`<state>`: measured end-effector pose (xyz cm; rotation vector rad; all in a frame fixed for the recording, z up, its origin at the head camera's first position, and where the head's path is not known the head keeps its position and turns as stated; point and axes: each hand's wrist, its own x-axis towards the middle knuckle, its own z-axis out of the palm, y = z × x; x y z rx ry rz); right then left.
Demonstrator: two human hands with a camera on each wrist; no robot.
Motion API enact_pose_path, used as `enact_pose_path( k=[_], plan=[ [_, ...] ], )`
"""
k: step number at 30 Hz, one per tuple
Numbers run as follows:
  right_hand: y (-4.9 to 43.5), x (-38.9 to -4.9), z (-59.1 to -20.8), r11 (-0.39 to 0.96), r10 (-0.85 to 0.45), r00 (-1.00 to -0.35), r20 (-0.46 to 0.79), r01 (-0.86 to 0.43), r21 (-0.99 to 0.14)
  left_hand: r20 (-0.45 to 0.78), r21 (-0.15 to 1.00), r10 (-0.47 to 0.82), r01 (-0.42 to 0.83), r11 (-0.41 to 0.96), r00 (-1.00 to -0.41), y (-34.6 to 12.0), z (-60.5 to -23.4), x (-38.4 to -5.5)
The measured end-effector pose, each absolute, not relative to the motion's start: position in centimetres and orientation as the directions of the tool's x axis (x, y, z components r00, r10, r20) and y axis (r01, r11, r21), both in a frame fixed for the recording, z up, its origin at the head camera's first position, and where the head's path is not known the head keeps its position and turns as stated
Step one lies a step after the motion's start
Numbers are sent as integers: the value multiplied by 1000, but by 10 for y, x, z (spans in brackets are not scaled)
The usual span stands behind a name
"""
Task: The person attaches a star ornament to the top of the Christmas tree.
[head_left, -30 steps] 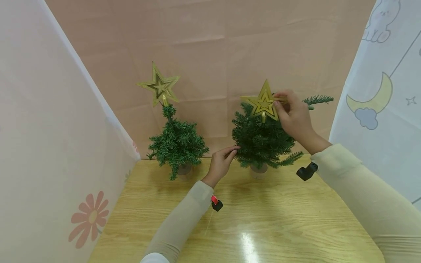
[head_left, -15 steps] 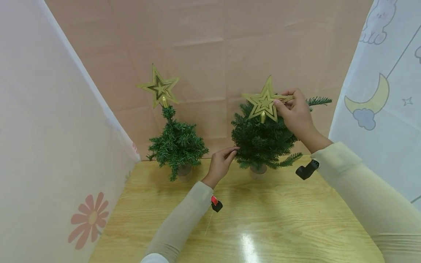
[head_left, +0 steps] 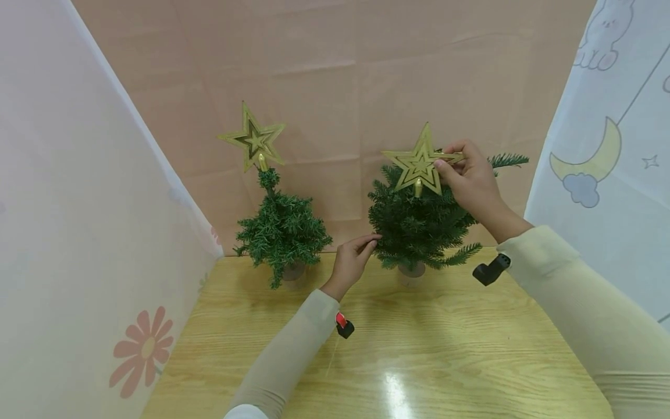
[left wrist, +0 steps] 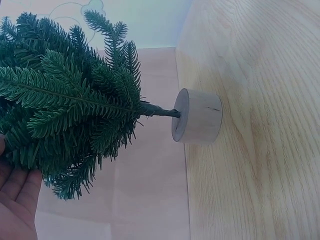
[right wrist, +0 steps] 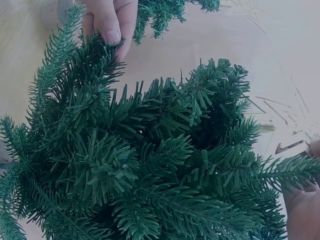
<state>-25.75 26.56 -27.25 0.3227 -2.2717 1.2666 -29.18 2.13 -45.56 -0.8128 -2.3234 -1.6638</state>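
Observation:
On the right stands a small artificial Christmas tree (head_left: 419, 230) with dense green branches. My right hand (head_left: 473, 186) pinches one point of a gold star tree topper (head_left: 420, 164) between thumb and fingers, at the top of this tree. The star's short socket points down in front of the upper branches; whether it sits on the treetop cannot be told. My left hand (head_left: 349, 265) pinches a branch tip on the tree's left side, seen closer in the right wrist view, where its thumb (right wrist: 112, 36) presses on the needles. A round pale wooden base (left wrist: 202, 116) supports the trunk.
To the left, a second small tree (head_left: 282, 230) bears a matching gold star (head_left: 255, 141) on its top. Both trees stand at the back of the wooden table (head_left: 445, 349), before a pinkish cloth (head_left: 314, 87). Patterned white cloths hang at both sides.
The right hand and the star have tilted and shifted slightly, staying at the treetop. My left hand has kept its place on the branch.

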Motion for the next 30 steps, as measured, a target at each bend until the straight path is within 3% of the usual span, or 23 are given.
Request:
enact_pose_path(
  k=[7,18,26,30],
  plan=[
    [268,-259,-273,501,24,-840,542,-459,-734,444,823,330,525,219,-833,22,-457,-293],
    [267,-261,-273,588,5,-859,513,-412,-696,441,824,325,521,224,-837,22,-458,-294],
    [269,-261,-271,404,50,-894,446,-390,-828,440,818,334,525,234,-834,22,-456,-293],
    [272,-260,-269,386,12,-920,393,-358,-850,443,821,330,525,224,-833,22,-457,-293]
  ],
)
